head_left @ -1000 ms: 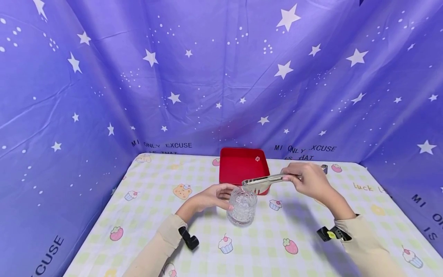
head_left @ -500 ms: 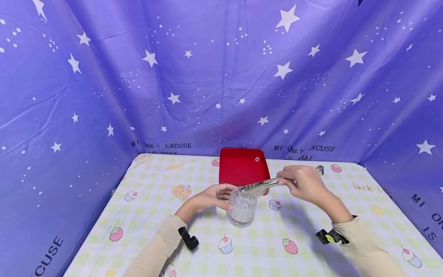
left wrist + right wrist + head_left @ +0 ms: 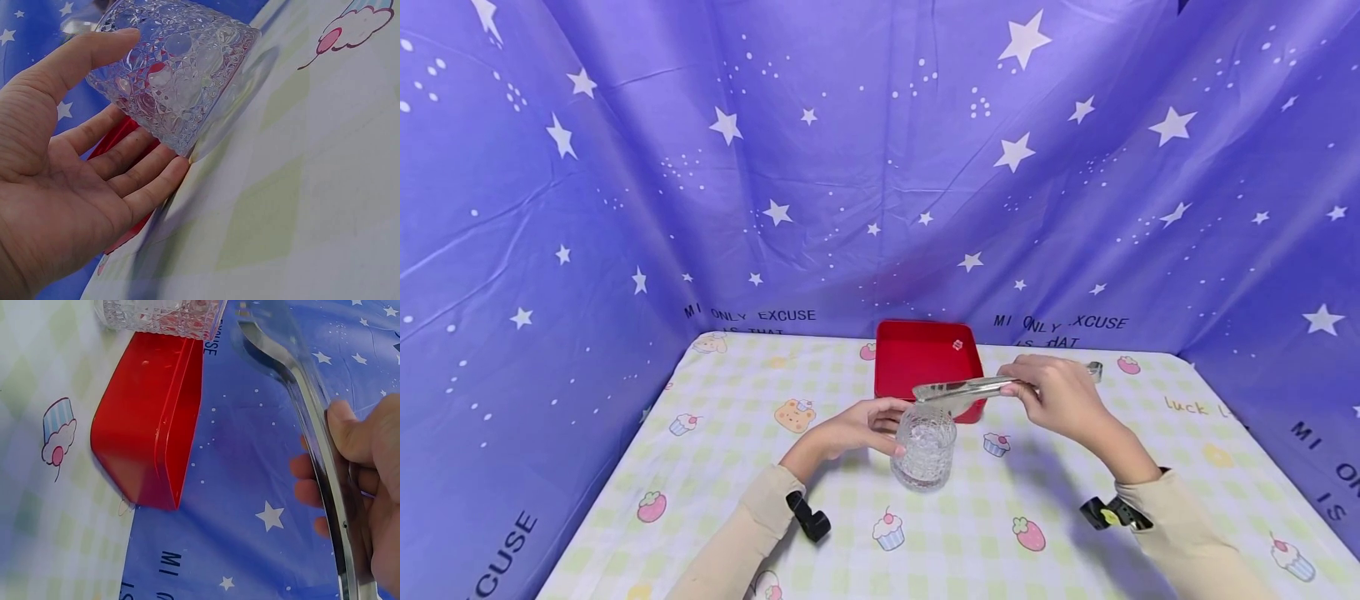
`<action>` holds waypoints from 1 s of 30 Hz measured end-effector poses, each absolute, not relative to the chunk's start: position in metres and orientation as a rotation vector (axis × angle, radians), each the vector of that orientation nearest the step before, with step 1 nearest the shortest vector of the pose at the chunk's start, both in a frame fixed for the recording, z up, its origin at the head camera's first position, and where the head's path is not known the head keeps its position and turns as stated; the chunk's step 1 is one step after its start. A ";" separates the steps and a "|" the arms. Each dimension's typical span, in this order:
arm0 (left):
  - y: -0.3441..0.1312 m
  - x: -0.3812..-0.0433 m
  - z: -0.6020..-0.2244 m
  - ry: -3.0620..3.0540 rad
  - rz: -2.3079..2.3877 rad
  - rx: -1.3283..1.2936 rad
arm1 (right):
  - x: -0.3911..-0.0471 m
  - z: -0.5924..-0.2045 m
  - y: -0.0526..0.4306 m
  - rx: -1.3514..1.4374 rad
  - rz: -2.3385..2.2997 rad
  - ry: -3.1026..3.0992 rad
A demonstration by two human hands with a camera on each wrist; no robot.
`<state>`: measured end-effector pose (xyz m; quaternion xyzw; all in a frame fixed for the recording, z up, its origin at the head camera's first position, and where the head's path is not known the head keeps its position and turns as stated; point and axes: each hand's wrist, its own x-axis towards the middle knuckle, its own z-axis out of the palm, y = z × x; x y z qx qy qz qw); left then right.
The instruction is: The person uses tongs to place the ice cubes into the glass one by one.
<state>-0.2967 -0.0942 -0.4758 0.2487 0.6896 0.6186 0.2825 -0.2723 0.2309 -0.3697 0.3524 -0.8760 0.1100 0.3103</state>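
My left hand [image 3: 853, 429] holds a clear cut-glass tumbler [image 3: 923, 454], which stands upright on the table. In the left wrist view the thumb lies on one side of the patterned glass [image 3: 175, 81] and the fingers on the other. Clear lumps seem to lie inside, but the faceted wall blurs them. My right hand [image 3: 1056, 396] grips metal tongs [image 3: 973, 388], thumb and fingers on opposite sides. The tongs lie nearly level, their tips just above the tumbler's rim. Whether anything sits between the tips cannot be made out.
Behind the tumbler stands a square red tray [image 3: 917, 358] with raised walls. A checked tablecloth [image 3: 790, 533] printed with cupcakes and strawberries covers the table. Purple star-patterned curtains [image 3: 850, 167] hang at the back and on both sides.
The tong tips dipped into the tumbler's mouth half a second ago and now have risen to just above its rim. The left hand and tumbler have stayed in place.
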 end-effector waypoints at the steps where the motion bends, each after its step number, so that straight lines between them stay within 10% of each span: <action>1: -0.094 -0.297 -0.476 1.847 1.657 0.666 | -0.273 -0.370 0.230 0.902 0.288 -2.319; 30: -0.094 -0.296 -0.475 1.848 1.652 0.683 | -0.335 -0.402 0.172 0.406 -0.268 -2.400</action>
